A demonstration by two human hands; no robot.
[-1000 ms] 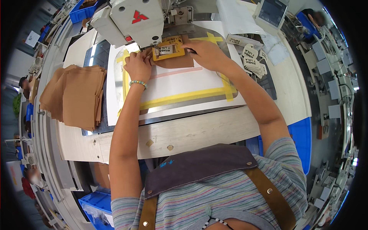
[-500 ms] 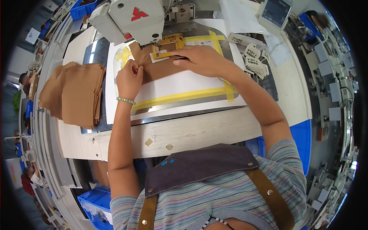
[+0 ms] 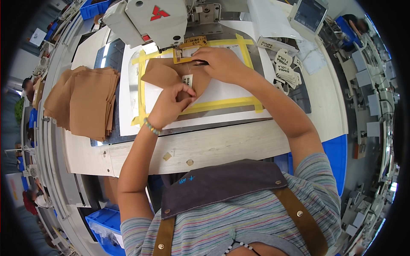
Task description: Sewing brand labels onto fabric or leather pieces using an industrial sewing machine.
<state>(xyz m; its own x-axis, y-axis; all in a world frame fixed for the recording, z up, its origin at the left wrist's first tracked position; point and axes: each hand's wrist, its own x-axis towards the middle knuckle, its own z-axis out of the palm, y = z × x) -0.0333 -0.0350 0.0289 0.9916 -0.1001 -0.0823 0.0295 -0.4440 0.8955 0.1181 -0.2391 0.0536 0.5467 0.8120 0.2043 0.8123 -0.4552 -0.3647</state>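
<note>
While the left hand [image 3: 171, 104] pinches the lower edge of a brown fabric piece [image 3: 164, 73] between thumb and fingers, the piece lies on the white bench [image 3: 222, 145] inside a yellow tape frame [image 3: 222, 103] — under the sewing machine head [image 3: 149, 19]. The right hand [image 3: 220, 64], grip pressed together on dark tweezers [image 3: 200, 62], rests at its upper edge — 1 small white label [image 3: 187, 80] between both hands.

The brown piece [image 3: 164, 73] under the left hand [image 3: 171, 106] is matt woven cloth, as is the stack [image 3: 85, 102] beside it. The white label [image 3: 187, 80] looks like smooth fabric. Yellow tape [image 3: 222, 103] is matt paper. The table edge [image 3: 222, 145] is pale, worn wood. The machine head [image 3: 149, 17] is glossy painted metal.
</note>
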